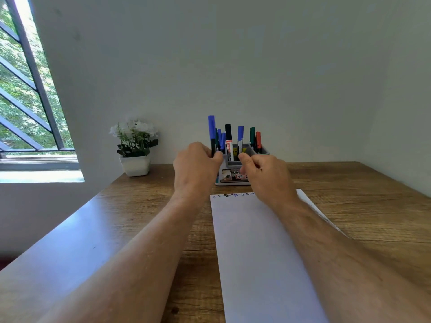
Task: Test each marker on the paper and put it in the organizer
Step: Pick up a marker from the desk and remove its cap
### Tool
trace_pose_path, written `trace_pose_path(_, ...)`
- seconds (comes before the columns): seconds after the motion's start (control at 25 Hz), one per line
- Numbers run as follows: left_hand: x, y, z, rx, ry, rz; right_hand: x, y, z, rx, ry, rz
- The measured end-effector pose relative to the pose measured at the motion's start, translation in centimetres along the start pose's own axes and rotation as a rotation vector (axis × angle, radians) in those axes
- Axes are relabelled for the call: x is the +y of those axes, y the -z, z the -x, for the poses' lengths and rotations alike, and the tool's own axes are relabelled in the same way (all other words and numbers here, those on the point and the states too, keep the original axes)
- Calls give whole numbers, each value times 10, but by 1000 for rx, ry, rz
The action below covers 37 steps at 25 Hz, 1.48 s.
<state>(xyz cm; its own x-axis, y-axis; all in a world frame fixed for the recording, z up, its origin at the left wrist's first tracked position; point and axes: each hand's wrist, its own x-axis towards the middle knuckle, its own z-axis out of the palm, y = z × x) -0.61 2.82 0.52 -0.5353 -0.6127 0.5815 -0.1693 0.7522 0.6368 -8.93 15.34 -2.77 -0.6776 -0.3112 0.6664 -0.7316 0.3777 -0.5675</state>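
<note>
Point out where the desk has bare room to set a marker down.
Bare wood lies right of the paper up to the wall, and between the flower pot and left hand. Crowded: the organizer, where both hands meet.

- Left hand (196,166) pinches upright blue-capped marker (211,134) at left end of grey compartmented plastic organizer (235,163).
- Right hand (263,176), fingers curled, at organizer front; whether it holds anything unclear.
- White paper sheet (256,252) with small test marks on wooden desk (361,206).
- White-potted white flowers (135,148) at left.
</note>
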Motion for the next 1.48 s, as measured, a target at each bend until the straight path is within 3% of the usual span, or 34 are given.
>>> trace_pose_path(0.24,15,-12,15,-83,-50,342,-9,5,-2,44,-49,-312)
trace_pose_path(0.48,18,-20,24,-234,-120,432,-22,12,-4,24,-155,-490)
trace_pose_path(0.68,15,-18,21,-135,-124,411,-18,16,-7,129,-167,-508)
trace_pose_path(0.8,12,-15,16,-80,-58,530,-11,10,-5,0,-108,-396)
trace_pose_path(1.0,6,-18,13,-122,148,650,0,-4,-3,-192,-43,-100)
trace_pose_path(1.12,5,-19,13,-151,255,744,3,-7,-3,-196,-33,-58)
trace_pose_path(1.48,4,-16,12,-199,353,840,-2,3,-5,-168,11,-37)
